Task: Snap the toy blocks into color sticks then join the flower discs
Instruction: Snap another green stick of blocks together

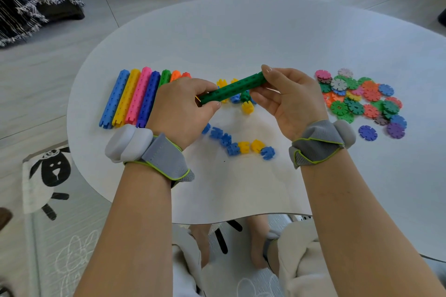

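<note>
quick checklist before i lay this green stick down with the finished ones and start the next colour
1. Grip: left hand and right hand each pinch an end of the dark green stick: ok.
2. Stick looks straight, with no visible gaps: ok.
3. Free spot at the right end of the finished sticks: hidden behind the left hand, cannot tell.
4. Loose blue and yellow blocks lie on the table near the hands: ok.
5. Flower discs piled apart at the right, none joined yet: ok.

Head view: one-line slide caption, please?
Left hand and right hand grip a dark green stick above the table; finished sticks left, flower discs right.
</note>
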A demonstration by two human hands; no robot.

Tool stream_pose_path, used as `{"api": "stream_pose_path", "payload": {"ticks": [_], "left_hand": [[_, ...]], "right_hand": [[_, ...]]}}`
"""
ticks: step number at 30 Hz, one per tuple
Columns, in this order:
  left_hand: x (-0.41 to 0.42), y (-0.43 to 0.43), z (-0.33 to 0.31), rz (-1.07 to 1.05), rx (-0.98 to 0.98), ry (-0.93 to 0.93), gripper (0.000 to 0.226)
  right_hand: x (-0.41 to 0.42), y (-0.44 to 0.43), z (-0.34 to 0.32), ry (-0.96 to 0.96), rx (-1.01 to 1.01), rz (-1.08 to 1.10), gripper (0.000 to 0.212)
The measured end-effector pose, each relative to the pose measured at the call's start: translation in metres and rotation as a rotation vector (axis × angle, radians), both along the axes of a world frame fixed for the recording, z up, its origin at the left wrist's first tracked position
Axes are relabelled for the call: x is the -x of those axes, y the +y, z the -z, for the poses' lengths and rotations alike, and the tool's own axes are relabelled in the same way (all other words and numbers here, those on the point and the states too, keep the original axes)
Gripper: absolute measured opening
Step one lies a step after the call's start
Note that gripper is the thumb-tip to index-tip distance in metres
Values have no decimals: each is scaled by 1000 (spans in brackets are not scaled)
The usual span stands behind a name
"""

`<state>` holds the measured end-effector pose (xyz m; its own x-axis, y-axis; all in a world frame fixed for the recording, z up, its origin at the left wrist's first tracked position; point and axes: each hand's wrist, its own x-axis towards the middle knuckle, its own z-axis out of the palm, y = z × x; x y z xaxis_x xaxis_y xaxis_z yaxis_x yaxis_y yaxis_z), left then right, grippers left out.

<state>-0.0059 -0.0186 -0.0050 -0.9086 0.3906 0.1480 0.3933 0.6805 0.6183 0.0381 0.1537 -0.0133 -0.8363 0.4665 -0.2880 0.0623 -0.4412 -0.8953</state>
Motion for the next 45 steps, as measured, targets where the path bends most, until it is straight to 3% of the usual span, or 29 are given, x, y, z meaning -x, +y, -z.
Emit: {"api": "stream_pose_path", "payload": {"ticks": [6, 10, 12, 15, 19, 22, 32, 45], "left_hand": [[-1, 0, 1, 5, 31, 67, 25], [2, -4, 2, -11, 65, 36, 25], [2, -6, 1, -34, 54, 3, 24], [3, -10, -1, -77, 63, 12, 23], [2, -12, 1, -88, 92, 17, 24], [3, -12, 1, -86, 87, 12, 25], [6, -14, 3, -77, 95, 18, 26], [5, -14, 4, -53, 144, -4, 27]], "right_hand": [[1, 0, 2, -5, -106, -15, 8], [4, -1, 3, -57, -214, -63, 21], [6, 0, 7, -107, -407, -13, 17], [9, 0, 17, -187, -924, 4, 11], [13, -8, 22, -304, -1229, -178, 25], [18, -12, 24, -361, -1350, -223, 33], [21, -12, 27, -386, -1408, -167, 23], [17, 4, 14, -285, -1099, 3, 18]]}}
